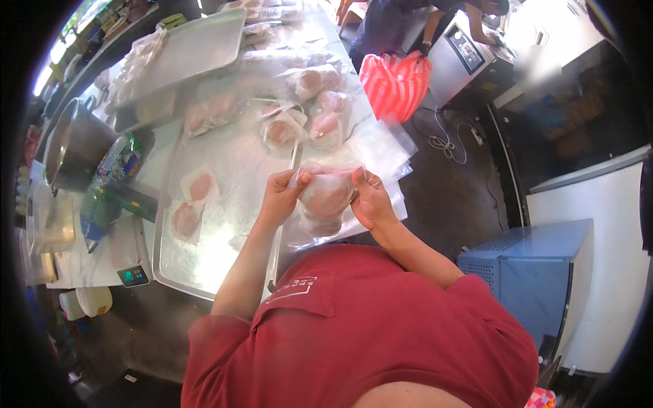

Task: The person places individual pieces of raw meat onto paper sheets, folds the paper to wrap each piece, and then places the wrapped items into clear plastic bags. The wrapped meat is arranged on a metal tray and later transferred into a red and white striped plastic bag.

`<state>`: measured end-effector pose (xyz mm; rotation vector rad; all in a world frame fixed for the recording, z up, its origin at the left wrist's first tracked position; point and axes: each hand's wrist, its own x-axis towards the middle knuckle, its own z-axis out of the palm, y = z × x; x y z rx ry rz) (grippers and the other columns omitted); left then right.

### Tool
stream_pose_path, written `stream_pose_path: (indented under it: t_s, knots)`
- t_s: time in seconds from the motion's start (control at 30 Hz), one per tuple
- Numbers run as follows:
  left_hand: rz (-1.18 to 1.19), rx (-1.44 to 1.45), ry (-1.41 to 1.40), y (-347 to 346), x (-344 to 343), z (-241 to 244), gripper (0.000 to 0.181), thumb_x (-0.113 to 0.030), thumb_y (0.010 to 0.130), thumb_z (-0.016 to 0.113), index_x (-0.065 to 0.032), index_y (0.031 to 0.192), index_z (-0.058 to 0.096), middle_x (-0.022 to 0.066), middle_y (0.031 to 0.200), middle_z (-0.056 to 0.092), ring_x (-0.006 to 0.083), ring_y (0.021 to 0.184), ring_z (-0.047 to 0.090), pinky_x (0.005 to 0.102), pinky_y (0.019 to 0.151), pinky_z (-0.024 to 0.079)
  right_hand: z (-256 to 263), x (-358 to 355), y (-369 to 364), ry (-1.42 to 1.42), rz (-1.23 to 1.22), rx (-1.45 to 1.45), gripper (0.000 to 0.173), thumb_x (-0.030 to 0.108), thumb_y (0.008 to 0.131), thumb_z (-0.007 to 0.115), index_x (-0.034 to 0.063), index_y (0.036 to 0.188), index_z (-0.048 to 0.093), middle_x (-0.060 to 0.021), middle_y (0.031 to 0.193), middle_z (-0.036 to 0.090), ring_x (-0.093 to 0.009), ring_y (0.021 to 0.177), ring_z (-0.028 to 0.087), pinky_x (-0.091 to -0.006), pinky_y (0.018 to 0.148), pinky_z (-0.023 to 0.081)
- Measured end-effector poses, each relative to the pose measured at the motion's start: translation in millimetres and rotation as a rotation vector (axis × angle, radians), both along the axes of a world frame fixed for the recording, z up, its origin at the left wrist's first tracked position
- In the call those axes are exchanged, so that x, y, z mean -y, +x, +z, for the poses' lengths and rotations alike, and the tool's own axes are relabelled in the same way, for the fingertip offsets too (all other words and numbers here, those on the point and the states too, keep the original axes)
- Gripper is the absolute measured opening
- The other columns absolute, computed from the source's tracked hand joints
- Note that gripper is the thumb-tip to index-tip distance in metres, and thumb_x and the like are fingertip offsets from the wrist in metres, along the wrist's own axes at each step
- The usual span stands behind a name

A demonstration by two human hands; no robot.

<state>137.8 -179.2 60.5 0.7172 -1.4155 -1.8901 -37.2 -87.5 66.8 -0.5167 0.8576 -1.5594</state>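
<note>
A clear plastic bag with pinkish patties inside hangs between my two hands, close to my body at the table's edge. My left hand pinches its left upper corner, and my right hand pinches the right one. To the left, two patties on white paper squares lie on a large metal tray. Filled bags of patties rest beyond my hands. Flat clear bags are spread under and to the right of the held bag.
A deep metal pot, a green plastic package and a digital scale stand left. Another metal tray is raised at the back left. A co-worker in dark clothes holds a red-striped bag beside a machine. Cables lie on the floor.
</note>
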Motion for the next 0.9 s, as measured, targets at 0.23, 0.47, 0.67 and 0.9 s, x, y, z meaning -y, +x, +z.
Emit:
stream_pose_path:
  t_s: [0.23, 0.47, 0.67, 0.9]
  knots:
    - [0.353, 0.075, -0.748, -78, -7, 66, 0.039, -0.036, 0.086, 0.061, 0.0023, 0.094, 0.066, 0.0124, 0.093, 0.068, 0.0222, 0.09, 0.064, 0.0307, 0.081, 0.048, 60, 34, -71, -0.272, 0.032, 0.117, 0.041, 0.038, 0.093, 0.049, -0.0009, 0.1, 0.061, -0.0132, 0.101, 0.065, -0.021, 0.094, 0.062, -0.0343, 0.088, 0.047]
    - [0.23, 0.226, -0.868, -130, 5, 77, 0.025, -0.015, 0.076, 0.072, -0.0001, 0.095, 0.067, 0.0131, 0.102, 0.066, 0.0258, 0.099, 0.063, 0.035, 0.086, 0.048, 54, 50, -140, -0.235, 0.022, 0.129, 0.039, 0.041, 0.086, 0.057, 0.0034, 0.096, 0.059, -0.0212, 0.102, 0.063, -0.032, 0.106, 0.058, -0.0437, 0.089, 0.048]
    - [0.446, 0.356, -0.544, -166, -4, 59, 0.015, -0.009, 0.081, 0.067, 0.0, 0.092, 0.068, 0.0108, 0.089, 0.068, 0.0201, 0.082, 0.064, 0.0277, 0.074, 0.047, 35, 62, -172, -0.176, 0.071, 0.134, 0.038, 0.038, 0.089, 0.055, 0.0012, 0.09, 0.063, -0.0169, 0.096, 0.066, -0.025, 0.096, 0.061, -0.0364, 0.086, 0.047]
    - [0.604, 0.239, -0.137, -206, 29, 35, 0.024, -0.02, 0.088, 0.064, 0.0037, 0.088, 0.066, -0.0013, 0.078, 0.062, 0.006, 0.07, 0.053, 0.0212, 0.063, 0.041, 3, 121, -211, -0.035, 0.068, -0.066, 0.033, 0.029, 0.091, 0.058, -0.0024, 0.09, 0.067, -0.0043, 0.081, 0.066, -0.009, 0.075, 0.058, -0.0234, 0.071, 0.044]
